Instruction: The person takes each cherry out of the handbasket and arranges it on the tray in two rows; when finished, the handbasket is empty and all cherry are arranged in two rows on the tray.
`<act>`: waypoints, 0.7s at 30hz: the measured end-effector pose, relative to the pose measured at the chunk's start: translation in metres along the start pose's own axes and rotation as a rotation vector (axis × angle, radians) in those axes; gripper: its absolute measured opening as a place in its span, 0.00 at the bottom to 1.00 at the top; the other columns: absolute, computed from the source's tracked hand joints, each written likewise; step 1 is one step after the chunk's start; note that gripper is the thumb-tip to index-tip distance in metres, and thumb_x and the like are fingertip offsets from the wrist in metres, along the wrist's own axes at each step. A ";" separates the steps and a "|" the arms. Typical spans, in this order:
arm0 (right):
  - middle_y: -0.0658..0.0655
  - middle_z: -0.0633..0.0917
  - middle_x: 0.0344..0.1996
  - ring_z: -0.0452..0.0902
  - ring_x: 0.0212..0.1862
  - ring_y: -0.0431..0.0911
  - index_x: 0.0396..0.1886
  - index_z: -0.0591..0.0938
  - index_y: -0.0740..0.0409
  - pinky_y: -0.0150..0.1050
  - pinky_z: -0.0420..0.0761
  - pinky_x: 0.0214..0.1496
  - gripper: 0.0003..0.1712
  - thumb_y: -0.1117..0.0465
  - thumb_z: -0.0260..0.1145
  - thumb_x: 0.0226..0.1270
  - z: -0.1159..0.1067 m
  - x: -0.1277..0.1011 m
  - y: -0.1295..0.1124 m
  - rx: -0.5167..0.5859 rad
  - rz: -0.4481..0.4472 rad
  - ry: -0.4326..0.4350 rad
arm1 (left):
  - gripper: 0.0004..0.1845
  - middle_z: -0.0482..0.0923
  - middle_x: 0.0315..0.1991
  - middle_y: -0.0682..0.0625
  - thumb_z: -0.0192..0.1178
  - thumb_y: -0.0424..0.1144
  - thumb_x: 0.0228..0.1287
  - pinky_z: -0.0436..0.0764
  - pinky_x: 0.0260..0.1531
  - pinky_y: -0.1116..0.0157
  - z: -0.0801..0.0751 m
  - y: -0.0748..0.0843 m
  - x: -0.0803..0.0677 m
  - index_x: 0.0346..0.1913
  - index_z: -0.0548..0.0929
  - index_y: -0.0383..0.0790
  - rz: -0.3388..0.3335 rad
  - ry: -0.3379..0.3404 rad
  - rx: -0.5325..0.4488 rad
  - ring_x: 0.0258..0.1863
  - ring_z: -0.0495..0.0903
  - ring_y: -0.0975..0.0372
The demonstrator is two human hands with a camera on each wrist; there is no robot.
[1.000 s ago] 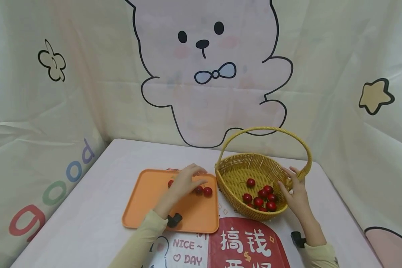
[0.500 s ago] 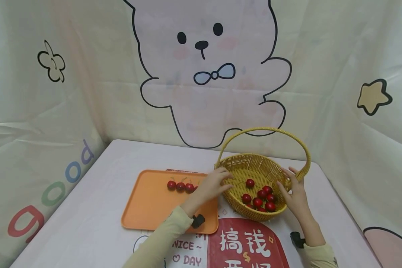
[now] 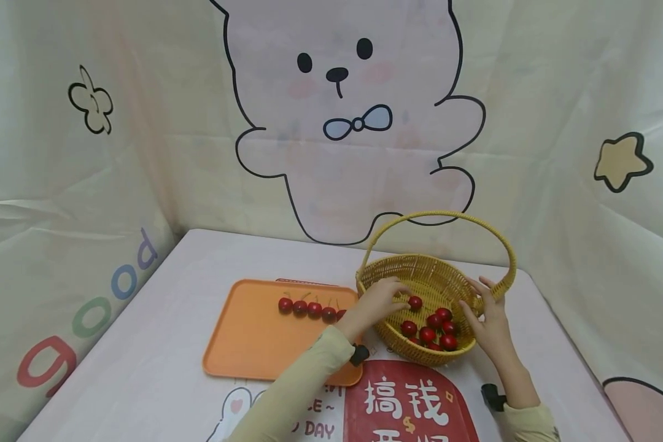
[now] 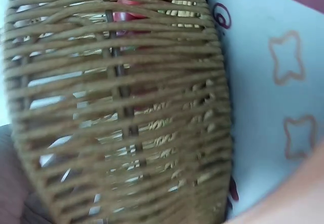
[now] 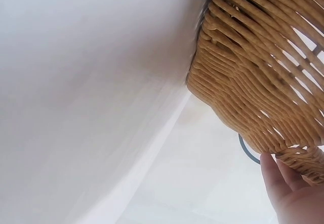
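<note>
In the head view a yellow woven basket (image 3: 389, 328) with a tall handle stands on the right and holds several red cherries (image 3: 427, 334). My left hand (image 3: 378, 304) reaches over its left rim, thumb and fingers spread near a single cherry (image 3: 415, 303); contact with that cherry cannot be made out. My right hand (image 3: 492, 325) grips the right rim by the handle's foot, thumb inside and fingers outside. On the orange tray (image 3: 248, 347), left of the basket, several stemmed cherries (image 3: 314, 310) form a row, partly covered by my left forearm. The wicker side (image 4: 121, 102) fills most of the left wrist view.
A white table (image 3: 160, 344) carries the tray and basket, which stand side by side. Printed red sheet (image 3: 409, 399) lies in front of the basket. A fabric backdrop (image 3: 353, 184) with a bear drawing rises behind the table, and more fabric borders both sides.
My left hand has moved right, from above the tray's cherries to inside the basket's left rim, uncovering most of the row. My right hand keeps its grip on the rim.
</note>
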State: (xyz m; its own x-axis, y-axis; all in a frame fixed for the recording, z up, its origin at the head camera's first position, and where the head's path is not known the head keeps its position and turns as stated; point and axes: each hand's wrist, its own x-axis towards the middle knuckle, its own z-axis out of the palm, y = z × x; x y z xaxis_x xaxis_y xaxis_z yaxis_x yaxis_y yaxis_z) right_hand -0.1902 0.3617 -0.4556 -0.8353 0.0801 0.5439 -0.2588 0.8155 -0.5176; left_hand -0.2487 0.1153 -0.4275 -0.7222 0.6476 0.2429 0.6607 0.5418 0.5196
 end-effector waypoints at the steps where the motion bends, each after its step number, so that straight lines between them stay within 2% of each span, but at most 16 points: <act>1: 0.64 0.59 0.64 0.67 0.56 0.64 0.63 0.68 0.53 0.68 0.70 0.45 0.31 0.67 0.65 0.60 0.000 0.000 0.000 0.001 -0.002 0.001 | 0.14 0.80 0.47 0.53 0.63 0.40 0.59 0.76 0.44 0.74 0.002 0.001 0.003 0.49 0.83 0.44 -0.013 -0.008 0.002 0.46 0.78 0.64; 7: 0.64 0.59 0.64 0.68 0.56 0.64 0.64 0.67 0.53 0.69 0.69 0.45 0.32 0.68 0.64 0.60 0.000 0.000 0.001 0.011 -0.014 0.005 | 0.14 0.82 0.46 0.54 0.63 0.38 0.59 0.76 0.44 0.75 0.013 0.005 0.017 0.49 0.83 0.45 -0.068 -0.059 0.002 0.48 0.78 0.66; 12: 0.65 0.59 0.63 0.68 0.56 0.65 0.64 0.67 0.54 0.67 0.71 0.43 0.32 0.69 0.64 0.59 -0.001 0.000 0.001 0.017 -0.022 0.009 | 0.15 0.81 0.46 0.56 0.64 0.39 0.58 0.76 0.42 0.75 0.020 0.008 0.027 0.49 0.82 0.47 -0.104 -0.109 0.070 0.46 0.77 0.69; 16: 0.65 0.59 0.63 0.68 0.56 0.64 0.63 0.68 0.55 0.65 0.72 0.42 0.31 0.69 0.64 0.59 -0.001 0.000 0.002 0.019 -0.021 0.008 | 0.15 0.81 0.44 0.56 0.65 0.40 0.57 0.76 0.41 0.75 0.022 0.010 0.032 0.49 0.83 0.46 -0.105 -0.142 0.123 0.43 0.78 0.69; 21: 0.65 0.59 0.63 0.68 0.55 0.64 0.63 0.68 0.55 0.67 0.71 0.44 0.31 0.69 0.64 0.60 -0.001 -0.001 0.002 0.020 -0.024 0.007 | 0.14 0.82 0.40 0.56 0.67 0.41 0.54 0.75 0.37 0.76 0.028 0.010 0.040 0.45 0.84 0.47 -0.098 -0.170 0.180 0.39 0.78 0.69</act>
State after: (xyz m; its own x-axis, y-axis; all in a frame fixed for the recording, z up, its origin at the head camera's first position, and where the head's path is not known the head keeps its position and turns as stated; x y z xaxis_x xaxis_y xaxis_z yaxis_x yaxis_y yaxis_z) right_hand -0.1892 0.3638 -0.4568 -0.8252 0.0652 0.5611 -0.2884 0.8055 -0.5177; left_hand -0.2651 0.1612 -0.4355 -0.7499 0.6597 0.0497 0.6259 0.6832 0.3760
